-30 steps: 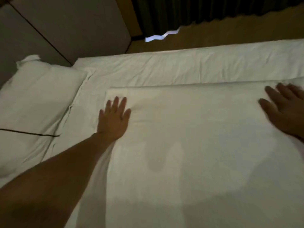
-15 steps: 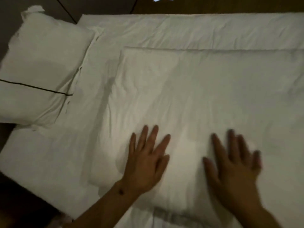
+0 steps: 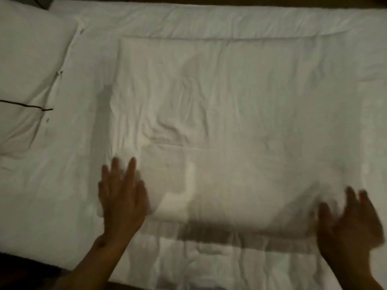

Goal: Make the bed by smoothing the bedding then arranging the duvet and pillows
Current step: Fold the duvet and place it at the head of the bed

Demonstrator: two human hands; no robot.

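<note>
A white folded duvet (image 3: 230,105) lies flat across the middle of the bed, creased in its centre. My left hand (image 3: 121,195) rests palm down with fingers spread on the duvet's near left corner. My right hand (image 3: 351,222), blurred by motion, lies flat on the duvet's near right corner, fingers apart. A white pillow (image 3: 27,65) with a thin dark piping line sits at the left end of the bed. The white bed sheet (image 3: 62,185) shows around the duvet.
The near edge of the mattress (image 3: 52,262) runs along the bottom left, with dark floor below it. A dark strip of floor or wall lies beyond the far edge of the bed at the top.
Both hands slid toward me from the duvet's far edge to its near edge. Since half a second ago they have spread apart, the right hand moving far right. The view tilted down.
</note>
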